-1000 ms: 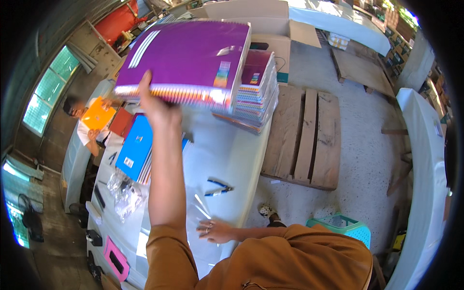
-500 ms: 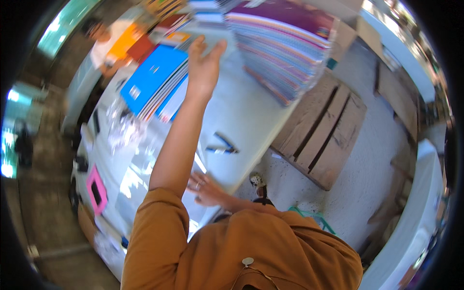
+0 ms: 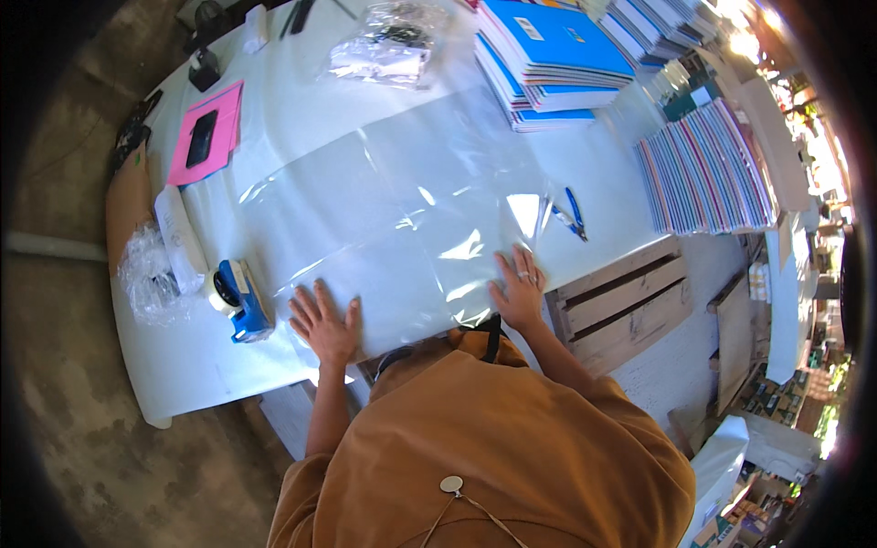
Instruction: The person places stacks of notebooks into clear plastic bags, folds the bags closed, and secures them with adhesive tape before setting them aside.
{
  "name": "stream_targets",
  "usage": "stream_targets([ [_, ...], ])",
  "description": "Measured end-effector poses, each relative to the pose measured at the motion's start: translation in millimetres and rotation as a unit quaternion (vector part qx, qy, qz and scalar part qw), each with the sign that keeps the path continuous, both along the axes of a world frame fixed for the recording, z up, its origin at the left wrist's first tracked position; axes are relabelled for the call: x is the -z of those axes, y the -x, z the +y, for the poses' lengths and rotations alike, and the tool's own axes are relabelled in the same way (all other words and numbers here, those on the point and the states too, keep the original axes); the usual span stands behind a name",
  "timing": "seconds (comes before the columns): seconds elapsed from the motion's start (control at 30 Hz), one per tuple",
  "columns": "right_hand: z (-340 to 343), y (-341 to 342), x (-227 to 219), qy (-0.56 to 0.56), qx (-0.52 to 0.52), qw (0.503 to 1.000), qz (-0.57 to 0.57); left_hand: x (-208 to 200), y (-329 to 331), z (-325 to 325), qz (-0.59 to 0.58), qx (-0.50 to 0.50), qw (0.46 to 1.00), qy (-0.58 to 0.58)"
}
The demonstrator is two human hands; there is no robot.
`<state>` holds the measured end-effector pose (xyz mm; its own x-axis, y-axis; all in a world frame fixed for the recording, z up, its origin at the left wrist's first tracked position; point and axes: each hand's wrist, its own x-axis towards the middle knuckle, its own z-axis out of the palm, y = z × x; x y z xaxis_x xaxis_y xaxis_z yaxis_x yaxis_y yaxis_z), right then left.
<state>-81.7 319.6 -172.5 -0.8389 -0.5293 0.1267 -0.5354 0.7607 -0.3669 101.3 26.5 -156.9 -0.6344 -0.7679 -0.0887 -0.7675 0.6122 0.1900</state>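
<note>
A large clear plastic sheet lies spread and creased over the white table. Near its front edge my left hand rests flat with fingers spread. My right hand also lies flat on the sheet, farther right, a ring on one finger. Just beyond the right hand is a pair of blue-handled pliers, opened. To the left of my left hand stands a blue tape dispenser with a roll of tape. Neither hand holds anything.
Blue-covered notebooks are stacked at the back, and a tall notebook stack stands at the right. Crumpled plastic lies far back. A black phone rests on a pink sheet. A wooden pallet sits on the floor at right.
My left hand has come back from its reach toward the notebooks and now lies on the plastic sheet. My view has turned left, and both hands now rest near the table's front edge.
</note>
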Motion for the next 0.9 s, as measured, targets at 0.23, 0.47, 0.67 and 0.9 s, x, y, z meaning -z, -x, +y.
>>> stream_targets([
  [0.23,-13,-30,-19,0.148,0.145,0.978,-0.024,7,-13,-54,0.026,0.09,0.994,0.064],
  [0.47,40,18,11,0.447,0.581,0.608,-0.303,4,-5,-61,-0.019,0.073,0.997,0.028],
  [0.67,61,87,-57,0.198,0.436,0.858,0.184,-33,60,-56,0.108,0.037,0.993,0.004],
  [0.9,-74,213,-120,0.595,0.057,0.789,-0.143,-133,372,17,0.299,0.151,0.77,-0.543],
])
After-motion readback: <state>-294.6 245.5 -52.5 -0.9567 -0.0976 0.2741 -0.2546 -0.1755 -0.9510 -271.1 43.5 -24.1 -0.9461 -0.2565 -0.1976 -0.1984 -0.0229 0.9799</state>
